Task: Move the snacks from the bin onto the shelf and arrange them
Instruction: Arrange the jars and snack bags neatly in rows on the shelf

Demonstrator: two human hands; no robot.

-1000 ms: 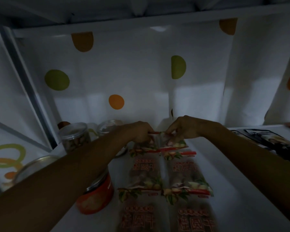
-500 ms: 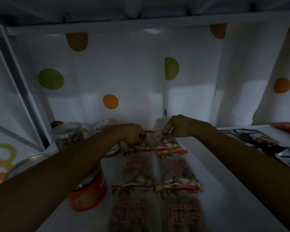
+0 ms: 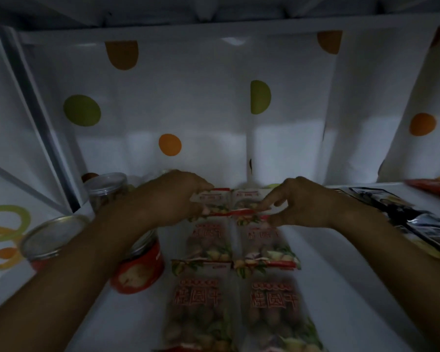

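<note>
Dim white shelf (image 3: 142,313), backed by a dotted liner: nearest its front edge lie two snack packets (image 3: 239,308) side by side, a second pair (image 3: 239,245) behind them, a red tin (image 3: 137,270) toward the left edge. Deeper in, near the back edge, the left hand (image 3: 173,196) and right hand (image 3: 300,201) pinch the rearmost packets (image 3: 229,201), fingers narrowed on the outer ends. A second earlier both hands met at the middle; they have since spread apart, likely squaring the third row. Bin unseen.
</note>
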